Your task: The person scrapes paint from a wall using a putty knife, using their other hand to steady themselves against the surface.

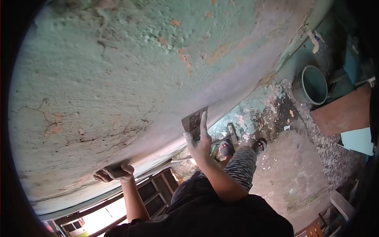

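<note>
Green wall point(138, 75) | likely scraping | your right hand point(201, 147) grips scraper point(193, 121); left hand point(114, 172) splayed against wall | next stroke likely needs even pressure

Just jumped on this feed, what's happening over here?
A person is working at a wall with worn, cracked greenish paint. Their right hand holds a flat-bladed scraper, with the blade up at the wall. The left hand holds no visible tool and is also up at the wall, fingers spread along it. Reddish patches show where the surface has broken away. Pale flakes lie on the floor near the person's feet, and a bucket is off to the side.
</note>
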A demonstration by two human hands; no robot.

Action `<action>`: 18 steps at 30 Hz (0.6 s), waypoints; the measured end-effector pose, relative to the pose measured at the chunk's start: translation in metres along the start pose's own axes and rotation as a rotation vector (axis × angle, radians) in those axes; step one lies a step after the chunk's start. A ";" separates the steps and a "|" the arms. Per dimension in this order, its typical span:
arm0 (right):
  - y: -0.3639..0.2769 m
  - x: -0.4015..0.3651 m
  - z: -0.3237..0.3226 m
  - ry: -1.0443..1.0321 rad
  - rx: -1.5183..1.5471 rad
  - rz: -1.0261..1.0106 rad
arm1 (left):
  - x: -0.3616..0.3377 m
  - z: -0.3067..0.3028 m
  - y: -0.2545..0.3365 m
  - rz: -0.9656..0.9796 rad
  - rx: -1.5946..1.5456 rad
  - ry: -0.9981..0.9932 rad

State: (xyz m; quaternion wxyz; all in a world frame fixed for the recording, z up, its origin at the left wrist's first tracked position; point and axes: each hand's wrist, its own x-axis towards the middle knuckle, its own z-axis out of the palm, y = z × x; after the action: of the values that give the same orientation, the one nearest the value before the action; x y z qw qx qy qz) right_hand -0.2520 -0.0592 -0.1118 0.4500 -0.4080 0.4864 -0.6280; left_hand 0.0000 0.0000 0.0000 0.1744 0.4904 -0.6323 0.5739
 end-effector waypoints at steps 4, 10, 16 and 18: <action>-0.001 0.000 0.003 0.035 -0.049 0.007 | 0.002 -0.002 0.002 0.018 0.014 -0.023; -0.001 0.016 -0.006 0.066 -0.074 -0.014 | -0.007 0.001 0.010 -0.016 -0.011 -0.016; -0.010 0.010 0.002 0.045 -0.026 -0.033 | -0.005 0.001 0.005 -0.001 -0.017 0.002; -0.002 0.011 0.001 0.063 -0.038 -0.042 | -0.003 0.000 0.007 -0.002 -0.019 -0.010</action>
State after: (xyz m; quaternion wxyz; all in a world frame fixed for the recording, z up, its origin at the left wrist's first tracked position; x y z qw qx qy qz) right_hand -0.2539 -0.0698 -0.1089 0.4132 -0.4066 0.5034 -0.6407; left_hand -0.0042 0.0000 -0.0065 0.1763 0.4922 -0.6383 0.5650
